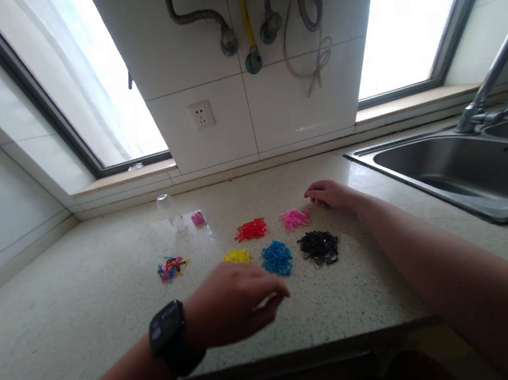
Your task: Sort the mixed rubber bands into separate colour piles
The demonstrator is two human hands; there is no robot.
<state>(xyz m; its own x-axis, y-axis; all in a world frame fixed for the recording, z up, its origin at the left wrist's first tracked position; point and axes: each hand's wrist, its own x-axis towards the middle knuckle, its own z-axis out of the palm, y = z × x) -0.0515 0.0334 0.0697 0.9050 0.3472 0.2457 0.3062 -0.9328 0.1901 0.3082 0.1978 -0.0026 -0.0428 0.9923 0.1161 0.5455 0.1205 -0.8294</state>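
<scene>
Small elastic bands lie in colour piles on the counter: red (251,229), pink (295,218), yellow (237,256), blue (277,257) and black (319,247). A mixed-colour pile (172,268) sits apart on the left. My left hand (236,302), with a black watch at its wrist, hovers in front of the yellow and blue piles and partly covers the yellow one. Its thumb and fingers are curled together; whatever they hold is too small to see. Just right of the pink pile, my right hand (329,195) is low over the counter, fingertips drawn together.
A clear jar (171,213) and a small pink object (197,218), perhaps its lid, stand at the back left. To the right is a steel sink (422,157) with a tap (469,117). The counter's front edge runs below my hands; a tiled wall rises behind.
</scene>
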